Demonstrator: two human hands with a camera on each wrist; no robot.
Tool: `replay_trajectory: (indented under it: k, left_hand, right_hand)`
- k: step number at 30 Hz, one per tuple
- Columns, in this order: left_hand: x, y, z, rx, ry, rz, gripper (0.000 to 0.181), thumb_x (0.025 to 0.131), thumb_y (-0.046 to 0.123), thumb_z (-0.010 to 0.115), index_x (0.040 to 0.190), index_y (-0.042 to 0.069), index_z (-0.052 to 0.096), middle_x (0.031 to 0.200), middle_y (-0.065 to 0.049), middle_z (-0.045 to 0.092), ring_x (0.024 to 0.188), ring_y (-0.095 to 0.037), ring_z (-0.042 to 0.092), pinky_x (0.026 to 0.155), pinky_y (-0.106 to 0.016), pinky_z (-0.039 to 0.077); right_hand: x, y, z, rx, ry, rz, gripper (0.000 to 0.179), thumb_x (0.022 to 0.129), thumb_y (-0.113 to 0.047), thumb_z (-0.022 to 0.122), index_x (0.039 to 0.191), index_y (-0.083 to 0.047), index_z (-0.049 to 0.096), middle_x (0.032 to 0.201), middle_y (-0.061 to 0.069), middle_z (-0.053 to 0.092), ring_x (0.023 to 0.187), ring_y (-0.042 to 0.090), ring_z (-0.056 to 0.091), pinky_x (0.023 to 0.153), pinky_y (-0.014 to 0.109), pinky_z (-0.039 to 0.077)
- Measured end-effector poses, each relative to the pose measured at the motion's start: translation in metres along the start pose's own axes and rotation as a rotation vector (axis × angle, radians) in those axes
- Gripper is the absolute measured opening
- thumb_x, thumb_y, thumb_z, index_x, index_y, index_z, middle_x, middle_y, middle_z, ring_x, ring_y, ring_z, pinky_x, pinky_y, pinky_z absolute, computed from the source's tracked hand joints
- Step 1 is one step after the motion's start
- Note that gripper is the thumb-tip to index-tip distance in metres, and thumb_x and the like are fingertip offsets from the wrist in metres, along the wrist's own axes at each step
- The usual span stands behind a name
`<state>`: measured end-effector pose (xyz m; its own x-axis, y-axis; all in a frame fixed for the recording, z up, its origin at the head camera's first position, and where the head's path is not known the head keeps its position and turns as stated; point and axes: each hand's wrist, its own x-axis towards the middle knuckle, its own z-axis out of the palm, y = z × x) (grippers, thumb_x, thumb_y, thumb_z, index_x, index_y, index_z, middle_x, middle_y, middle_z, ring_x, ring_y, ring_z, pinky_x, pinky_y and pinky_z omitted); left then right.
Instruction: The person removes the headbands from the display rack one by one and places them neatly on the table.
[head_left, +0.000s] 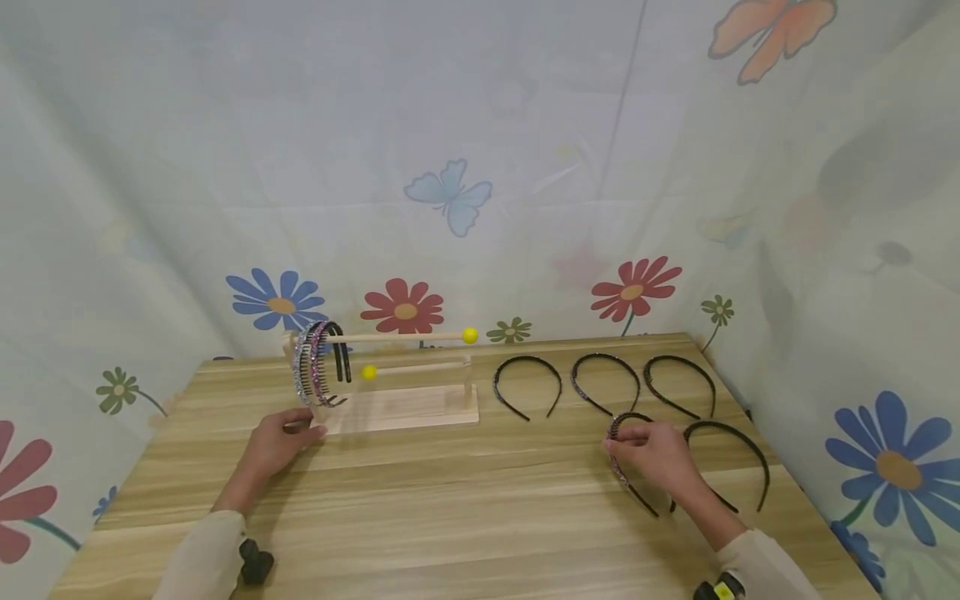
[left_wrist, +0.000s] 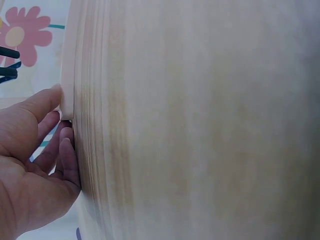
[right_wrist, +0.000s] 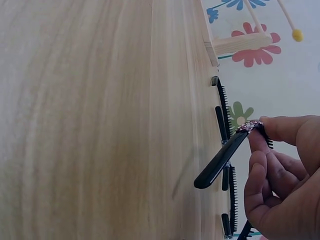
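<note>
My right hand [head_left: 660,457] pinches a black toothed headband [right_wrist: 220,162] between thumb and fingers, on its sparkly pinkish stretch. In the right wrist view this headband is tilted above the table. My left hand [head_left: 277,446] grips the left front corner of a wooden headband stand [head_left: 405,415], its thumb on the base edge. On the stand's upper rod [head_left: 397,337] hang a silvery glitter headband [head_left: 302,367] and a pink glitter headband [head_left: 318,367], side by side at the left end. Their tips point right.
Several black headbands lie on the table right of the stand, among them one headband [head_left: 528,360] nearest it and another [head_left: 761,462] beside my right wrist. Yellow balls cap the upper rod [head_left: 470,335] and lower rod [head_left: 420,368]. A flowered curtain [head_left: 525,167] hangs behind.
</note>
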<state>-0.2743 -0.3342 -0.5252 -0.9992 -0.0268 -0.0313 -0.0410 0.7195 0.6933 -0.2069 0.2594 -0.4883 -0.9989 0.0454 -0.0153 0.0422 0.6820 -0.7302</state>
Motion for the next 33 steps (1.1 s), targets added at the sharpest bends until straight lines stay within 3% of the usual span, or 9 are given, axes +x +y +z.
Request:
replay_trajectory:
  k: [9, 20, 33]
  left_hand:
    - [-0.001, -0.001, 0.000, -0.004, -0.002, 0.007, 0.061, 0.098, 0.038, 0.071, 0.138, -0.007, 0.058, 0.137, -0.029, 0.060, 0.122, -0.046, 0.061, 0.098, -0.057, 0.052]
    - [0.000, 0.000, 0.000, -0.009, -0.006, 0.001, 0.061, 0.098, 0.037, 0.071, 0.139, -0.006, 0.058, 0.138, -0.028, 0.060, 0.122, -0.045, 0.061, 0.099, -0.057, 0.051]
    - [0.002, -0.003, 0.001, -0.008, -0.001, 0.000, 0.060, 0.098, 0.036, 0.071, 0.139, -0.005, 0.058, 0.137, -0.028, 0.060, 0.122, -0.045, 0.061, 0.099, -0.057, 0.051]
  right_hand:
    - [0.004, 0.003, 0.001, 0.013, -0.048, 0.028, 0.044, 0.092, -0.037, 0.077, 0.115, 0.001, 0.075, 0.107, 0.014, 0.077, 0.102, 0.033, 0.071, 0.083, 0.046, 0.059]
    - [0.007, 0.006, 0.008, 0.041, -0.069, 0.022, 0.042, 0.093, -0.034, 0.076, 0.116, 0.001, 0.075, 0.105, 0.013, 0.077, 0.100, 0.032, 0.072, 0.082, 0.045, 0.060]
    - [0.011, 0.008, 0.015, 0.003, -0.064, 0.050, 0.041, 0.091, -0.039, 0.078, 0.110, -0.003, 0.078, 0.101, 0.010, 0.078, 0.094, 0.026, 0.073, 0.079, 0.044, 0.059]
